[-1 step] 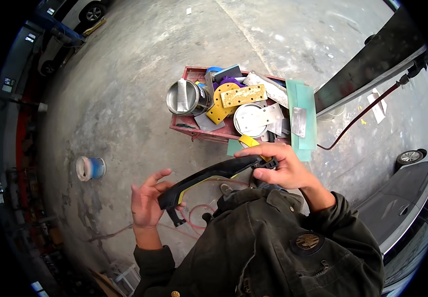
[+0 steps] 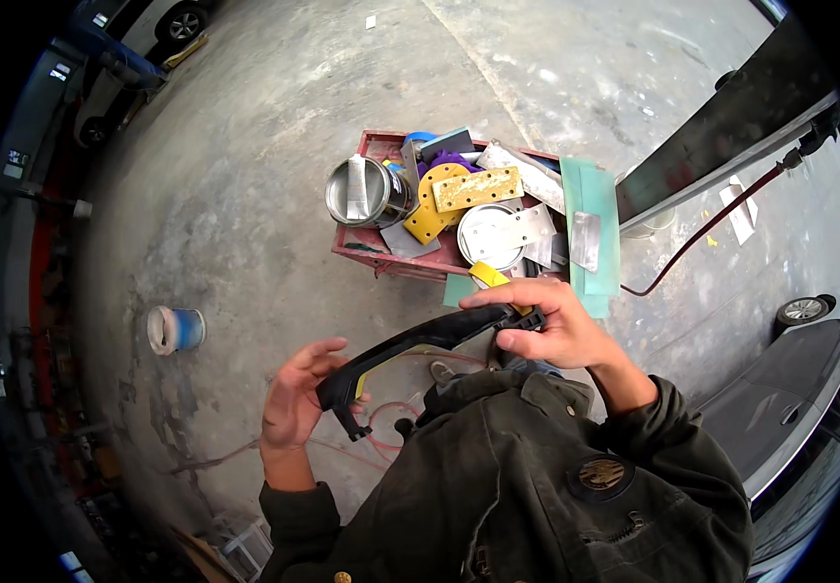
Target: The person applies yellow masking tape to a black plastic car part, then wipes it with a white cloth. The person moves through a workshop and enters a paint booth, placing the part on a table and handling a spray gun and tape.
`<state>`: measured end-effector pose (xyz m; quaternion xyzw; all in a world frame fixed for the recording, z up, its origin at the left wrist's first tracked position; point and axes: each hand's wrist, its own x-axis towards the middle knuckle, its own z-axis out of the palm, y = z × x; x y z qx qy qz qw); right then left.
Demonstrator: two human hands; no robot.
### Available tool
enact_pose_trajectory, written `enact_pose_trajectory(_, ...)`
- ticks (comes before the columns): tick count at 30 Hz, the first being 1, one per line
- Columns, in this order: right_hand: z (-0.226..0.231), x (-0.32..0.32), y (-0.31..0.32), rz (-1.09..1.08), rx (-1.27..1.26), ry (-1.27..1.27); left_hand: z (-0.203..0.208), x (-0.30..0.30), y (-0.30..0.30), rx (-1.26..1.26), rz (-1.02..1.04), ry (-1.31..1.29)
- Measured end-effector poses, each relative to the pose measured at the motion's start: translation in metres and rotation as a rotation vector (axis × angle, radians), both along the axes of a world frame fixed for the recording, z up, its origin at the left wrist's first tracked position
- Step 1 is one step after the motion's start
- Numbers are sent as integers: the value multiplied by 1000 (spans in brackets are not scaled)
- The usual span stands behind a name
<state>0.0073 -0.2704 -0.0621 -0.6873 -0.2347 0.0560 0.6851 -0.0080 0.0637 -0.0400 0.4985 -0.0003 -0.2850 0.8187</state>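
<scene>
A long, curved black car door handle (image 2: 420,338) with yellow along its inner edge lies across in front of my body. My right hand (image 2: 561,325) pinches its right end between thumb and fingers. At the lower left end, my left hand (image 2: 296,403) curls round it; some fingertips are hidden behind it. A short hooked black piece sticks down from that left end. Just beyond my right fingers is a yellow band (image 2: 488,274), partly covered by that hand; whether it touches the hand I cannot tell.
Ahead stands a red cart (image 2: 354,240) with a large open can (image 2: 342,206), a white round lid (image 2: 476,255), yellow sanding blocks (image 2: 478,188) and metal spreaders (image 2: 585,240). Green sheet (image 2: 590,185) covers its right side. A blue-white bucket (image 2: 187,328), red hose (image 2: 678,248) and grey car (image 2: 780,389) are around.
My left hand has shifted slightly right, its fingers closing in nearer the handle. The handle's left end has moved a little to the right. My right hand keeps its pinch.
</scene>
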Motion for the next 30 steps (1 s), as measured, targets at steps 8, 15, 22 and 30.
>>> enact_pose_trajectory(8, -10, 12, 3, -36, -9, 159, -14, -11, -38, 327, -196, 71)
enact_pose_trajectory(15, -16, 2, 18, -61, 65, 470, -37, -11, -56, 323, 187, 117)
enact_pose_trajectory(22, -34, -15, 43, 44, -92, 239, -43, -6, -87, 592, 339, -208)
enact_pose_trajectory(30, -32, -23, 56, 87, -174, 123, -32, -11, -102, 761, 305, -285)
